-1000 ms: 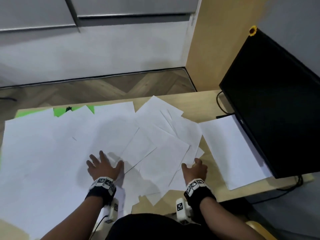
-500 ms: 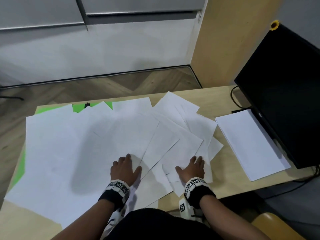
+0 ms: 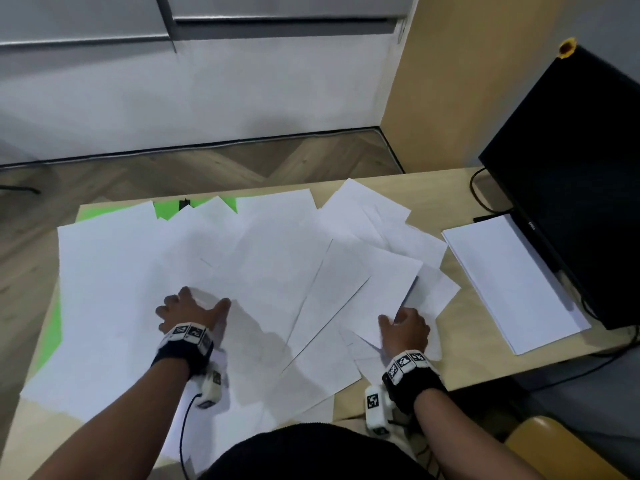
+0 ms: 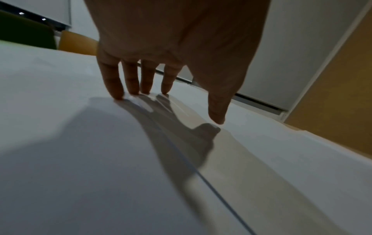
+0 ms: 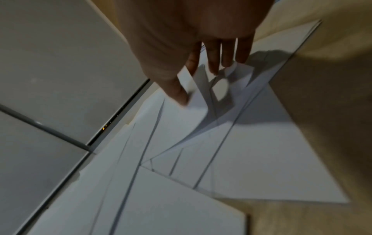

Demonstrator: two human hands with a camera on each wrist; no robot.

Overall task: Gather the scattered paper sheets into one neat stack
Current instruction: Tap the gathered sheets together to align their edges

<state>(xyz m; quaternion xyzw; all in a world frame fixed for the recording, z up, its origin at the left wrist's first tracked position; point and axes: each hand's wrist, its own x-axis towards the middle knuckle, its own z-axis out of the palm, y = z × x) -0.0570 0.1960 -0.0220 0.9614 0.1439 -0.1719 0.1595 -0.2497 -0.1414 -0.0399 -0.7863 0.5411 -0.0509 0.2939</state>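
Several white paper sheets [image 3: 277, 265] lie scattered and overlapping across the wooden table [image 3: 433, 188]. My left hand [image 3: 188, 310] rests on the sheets left of centre, fingers spread, with the fingertips [image 4: 116, 95] touching the paper. My right hand [image 3: 403, 323] is at the near right of the spread. In the right wrist view its thumb and fingers [image 5: 199, 84] pinch the lifted corner of one sheet [image 5: 201, 101].
A squared stack of white paper [image 3: 512, 282] lies at the table's right, beside a black monitor [image 3: 571, 185] with cables. A green mat [image 3: 166, 207] shows under the sheets at the far left. The table's near edge is at my body.
My left hand has slid left over the sheets. My right hand, flat on the paper before, now has its fingers curled on a sheet's corner.
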